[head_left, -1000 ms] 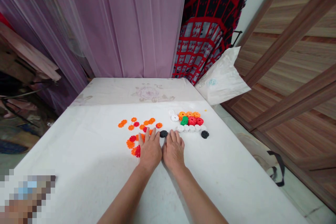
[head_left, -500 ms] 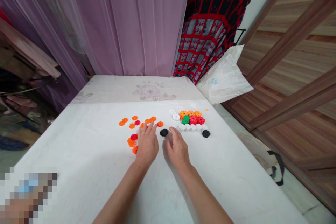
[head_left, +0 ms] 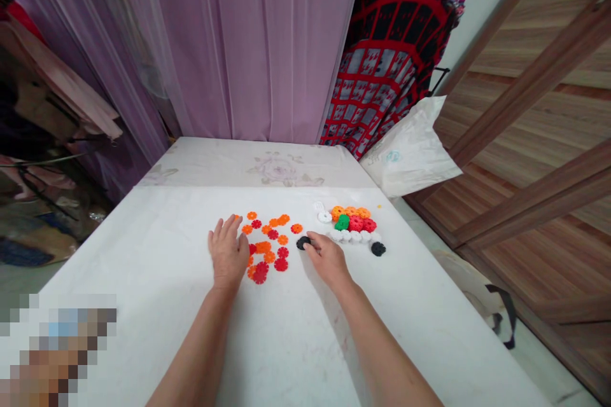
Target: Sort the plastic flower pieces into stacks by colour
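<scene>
My left hand (head_left: 228, 253) is spread at the left side of a scattered group of orange and red flower-shaped discs (head_left: 263, 248), its fingers apart and nothing in it. The fingertips of my right hand (head_left: 328, 259) are on the right edge of a black piece (head_left: 303, 243), pinching it at the table surface. Beyond that hand lie white discs in a row (head_left: 354, 236), red pieces (head_left: 361, 224), a green piece (head_left: 342, 222) and orange pieces (head_left: 351, 211). A second black piece (head_left: 379, 248) sits at the right end of the white row.
The white cloth-covered table (head_left: 281, 343) reaches back to a purple curtain (head_left: 248, 44). A white bag (head_left: 410, 152) stands at its back right corner. A wooden wardrobe (head_left: 539, 140) is on the right. Clothes hang at the left.
My left hand has moved left, uncovering more orange and red discs. My right hand has closed its fingertips on the black piece. The view has shifted slightly.
</scene>
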Tool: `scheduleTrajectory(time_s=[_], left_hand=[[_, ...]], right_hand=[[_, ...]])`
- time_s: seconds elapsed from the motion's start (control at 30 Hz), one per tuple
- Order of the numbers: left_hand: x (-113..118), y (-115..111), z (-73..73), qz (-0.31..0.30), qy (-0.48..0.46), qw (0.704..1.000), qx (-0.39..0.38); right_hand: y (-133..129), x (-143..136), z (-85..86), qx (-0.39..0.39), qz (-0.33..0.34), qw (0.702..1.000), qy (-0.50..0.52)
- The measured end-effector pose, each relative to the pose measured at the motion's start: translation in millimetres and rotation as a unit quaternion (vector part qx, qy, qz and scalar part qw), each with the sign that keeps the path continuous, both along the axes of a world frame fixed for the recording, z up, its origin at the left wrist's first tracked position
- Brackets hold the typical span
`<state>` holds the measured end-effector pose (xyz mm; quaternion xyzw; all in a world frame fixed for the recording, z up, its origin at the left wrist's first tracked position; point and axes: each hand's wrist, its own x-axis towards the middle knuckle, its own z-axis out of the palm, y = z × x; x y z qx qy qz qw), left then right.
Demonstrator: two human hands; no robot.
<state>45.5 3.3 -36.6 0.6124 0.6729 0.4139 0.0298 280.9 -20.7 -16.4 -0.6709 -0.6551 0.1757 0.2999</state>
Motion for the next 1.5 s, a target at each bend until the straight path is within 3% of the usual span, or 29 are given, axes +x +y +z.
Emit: scheduleTrajectory(time_s=[0.43,0.97,1.1,1.27,1.5], left_hand=[[1.0,-0.6,-1.9,0.003,-0.028,0.999,-0.022],[-4.4,5.3,-10.1,-0.006,-0.023,1.0,-0.005],[-5.5,7.6,-14.3,-0.013,-0.026,1.0,0.005],[-5.1,7.1,-14.0,-0.005,-0.02,1.0,-0.001],[-6.5,8.0,-12.6,-0.01,-0.009,1.0,0.0]], right_hand=[[19.0,-6.0,20.6,-0.06,0.084,0.98,-0.173],[19.2,-20.5,40.0,-0.129,0.084,0.952,-0.264],[4.1,-8.3,30.0,-0.12,0.055,0.964,-0.229],[-20.2,26.0,15.6,-0.097,-0.007,0.978,-0.185],[-28.3,77.0,14.6,-0.107,-0.119,0.97,-0.181]])
